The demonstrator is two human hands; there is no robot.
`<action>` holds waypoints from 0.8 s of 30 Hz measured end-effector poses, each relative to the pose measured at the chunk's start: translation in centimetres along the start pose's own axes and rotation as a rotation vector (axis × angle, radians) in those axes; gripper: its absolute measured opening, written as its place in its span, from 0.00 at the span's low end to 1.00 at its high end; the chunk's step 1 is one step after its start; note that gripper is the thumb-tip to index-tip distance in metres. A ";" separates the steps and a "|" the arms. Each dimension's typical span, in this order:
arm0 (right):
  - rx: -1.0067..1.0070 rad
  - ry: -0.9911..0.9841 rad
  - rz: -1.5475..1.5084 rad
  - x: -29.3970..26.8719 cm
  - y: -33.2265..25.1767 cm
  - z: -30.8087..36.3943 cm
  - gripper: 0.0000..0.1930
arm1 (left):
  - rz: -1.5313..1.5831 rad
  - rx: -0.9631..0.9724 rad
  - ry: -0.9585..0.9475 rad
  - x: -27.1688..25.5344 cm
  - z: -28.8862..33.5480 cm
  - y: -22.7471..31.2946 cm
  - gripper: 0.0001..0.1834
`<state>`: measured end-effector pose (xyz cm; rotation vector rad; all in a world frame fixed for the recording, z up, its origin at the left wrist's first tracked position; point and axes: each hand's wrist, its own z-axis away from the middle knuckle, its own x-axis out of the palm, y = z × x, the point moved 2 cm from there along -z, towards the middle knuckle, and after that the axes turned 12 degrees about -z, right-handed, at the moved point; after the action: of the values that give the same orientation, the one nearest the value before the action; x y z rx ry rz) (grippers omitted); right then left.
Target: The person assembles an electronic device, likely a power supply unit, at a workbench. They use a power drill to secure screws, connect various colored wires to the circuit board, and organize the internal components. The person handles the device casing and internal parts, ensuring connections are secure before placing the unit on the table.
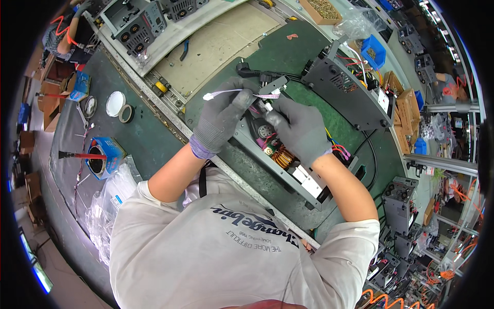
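My left hand (222, 114), in a grey glove, is closed with thumb and fingers pinching a thin white-and-pink wire lead (229, 91). A small white plug sits at the lead's free end, left of the fingers. Opposite it, my right hand (302, 129), gloved too, pinches a small white connector (268, 107) near the other end of the lead. Both hands are above an open grey machine chassis (309, 193). Inside it show a copper coil (282, 156), white blocks and coloured wires. My hands hide part of the chassis interior.
A grey vented housing (345, 85) stands on the green bench mat to the right, beside a black power cord (250, 71). Blue parts bin (373, 51) and cardboard boxes lie beyond. On the left are a tape roll (126, 114), a blue box (105, 157) and plastic bags. Finished-looking machines (141, 33) stand far left.
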<state>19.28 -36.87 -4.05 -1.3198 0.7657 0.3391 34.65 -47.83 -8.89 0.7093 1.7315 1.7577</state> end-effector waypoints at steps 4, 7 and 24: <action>0.046 0.150 -0.142 0.4 0.6 -0.6 0.10 | -0.035 0.053 -0.052 -0.7 -1.3 1.9 0.22; 0.048 0.208 -0.224 0.5 0.9 -0.6 0.11 | 0.002 0.139 -0.078 -0.7 -2.1 2.8 0.23; 0.191 0.118 0.232 -0.2 4.1 -2.4 0.13 | -0.092 0.130 -0.061 0.2 -2.6 2.3 0.24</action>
<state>15.81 -38.12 -7.10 -1.0806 1.0287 0.3648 32.60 -49.52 -6.61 0.7194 1.8200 1.5574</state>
